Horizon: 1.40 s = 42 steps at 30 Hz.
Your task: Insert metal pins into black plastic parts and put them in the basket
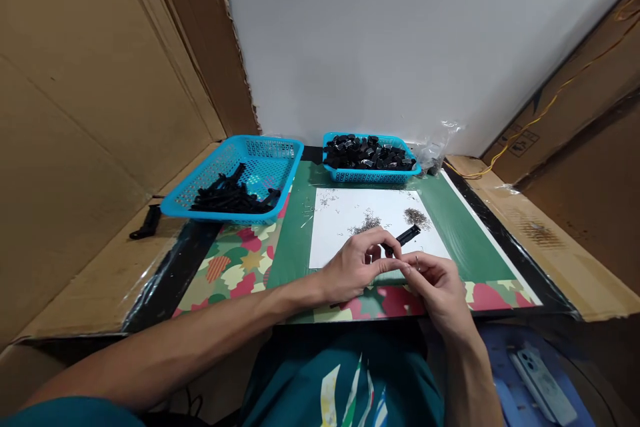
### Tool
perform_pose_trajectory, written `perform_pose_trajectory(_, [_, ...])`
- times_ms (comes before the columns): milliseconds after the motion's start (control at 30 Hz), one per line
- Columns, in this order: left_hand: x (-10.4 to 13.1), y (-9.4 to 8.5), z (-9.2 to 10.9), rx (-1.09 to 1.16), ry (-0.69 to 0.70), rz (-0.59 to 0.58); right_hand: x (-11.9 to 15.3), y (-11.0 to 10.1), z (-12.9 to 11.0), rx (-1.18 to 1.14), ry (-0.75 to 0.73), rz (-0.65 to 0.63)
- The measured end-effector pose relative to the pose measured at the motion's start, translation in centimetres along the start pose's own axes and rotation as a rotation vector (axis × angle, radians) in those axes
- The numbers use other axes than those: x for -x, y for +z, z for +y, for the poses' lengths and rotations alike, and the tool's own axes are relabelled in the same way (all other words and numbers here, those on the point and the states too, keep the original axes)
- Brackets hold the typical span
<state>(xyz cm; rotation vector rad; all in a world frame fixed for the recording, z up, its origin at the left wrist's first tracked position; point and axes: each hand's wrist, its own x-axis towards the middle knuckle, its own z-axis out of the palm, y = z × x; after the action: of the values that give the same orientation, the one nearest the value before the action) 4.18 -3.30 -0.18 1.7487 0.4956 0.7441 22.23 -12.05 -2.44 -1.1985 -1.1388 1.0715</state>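
Note:
My left hand [357, 265] is closed around one end of a long black plastic part [409, 235], which points up and to the right over the white sheet [330, 237]. My right hand [435, 280] touches the left one at the fingertips, its thumb and index finger pinched together. Whatever tiny thing the right fingers hold is too small to name. Just beyond the hands lie a pile of small metal pieces [370, 222] and a browner pile of tiny pieces [415, 216].
A blue basket [287, 177] with long black parts stands at the left, a smaller blue basket [370, 177] with black pieces at the back. Beside it lies a clear plastic bag [440, 147]. One black part [149, 221] rests far left. A phone [543, 383] is lower right.

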Motion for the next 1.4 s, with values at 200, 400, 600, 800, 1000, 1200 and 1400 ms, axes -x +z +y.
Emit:
perform_pose_trajectory(200, [-0.4,-0.1,0.3,0.131,-0.13,-0.021,0.0,-0.1,0.5,-0.022,0.007,-0.005])
perform_pose_trajectory(400, [-0.6,-0.1,-0.1,0.101,-0.093,0.006,-0.2,0.4,0.4,0.013,0.006,0.055])
perform_pose_trajectory(600, [-0.7,-0.1,-0.7,0.069,-0.122,-0.015,-0.4,0.6,0.3,0.05,-0.023,0.138])
perform_pose_trajectory(800, [-0.7,-0.3,-0.6,0.031,-0.126,-0.082,-0.5,0.3,0.9,0.046,-0.053,0.102])
perform_pose_trajectory(1000, [-0.6,-0.3,-0.3,-0.041,-0.125,-0.068,-0.4,0.4,1.3,0.045,-0.067,0.089])
perform_pose_trajectory(1200, [-0.5,-0.3,-0.4,-0.115,-0.097,-0.039,-0.4,0.6,1.1,0.111,-0.062,0.106])
perform_pose_trajectory(1400, [-0.5,-0.2,-0.6,-0.219,-0.071,-0.013,-0.3,0.7,1.2,0.148,-0.094,0.131])
